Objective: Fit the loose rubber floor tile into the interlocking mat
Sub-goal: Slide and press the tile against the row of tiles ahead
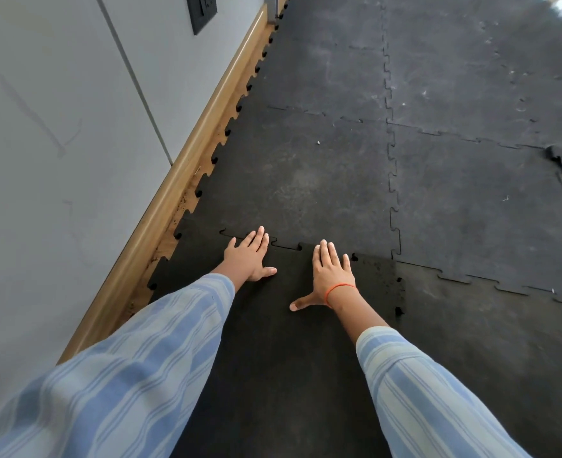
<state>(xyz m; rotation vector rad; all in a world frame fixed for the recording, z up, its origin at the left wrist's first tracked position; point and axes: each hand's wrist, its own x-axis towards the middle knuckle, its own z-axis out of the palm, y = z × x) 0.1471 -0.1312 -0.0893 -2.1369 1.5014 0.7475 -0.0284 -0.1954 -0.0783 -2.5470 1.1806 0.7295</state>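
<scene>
A dark black rubber tile (283, 342) lies on the floor under my arms, darker than the grey interlocking mat (306, 180) beyond it. Its far toothed edge meets the mat's tile along a jigsaw seam (286, 246); part of that seam stands slightly proud. My left hand (251, 256) lies flat with fingers spread on the seam. My right hand (331, 276), with an orange thread at the wrist, lies flat on the tile just short of the seam. Neither hand holds anything. The tile's right edge shows small open notches (399, 310).
A grey wall (58, 160) with a wooden skirting board (174, 193) runs along the left, a strip of bare floor between it and the mat's teeth. A black wall plate (202, 11) is high up. A torn spot (554, 157) marks the mat at right.
</scene>
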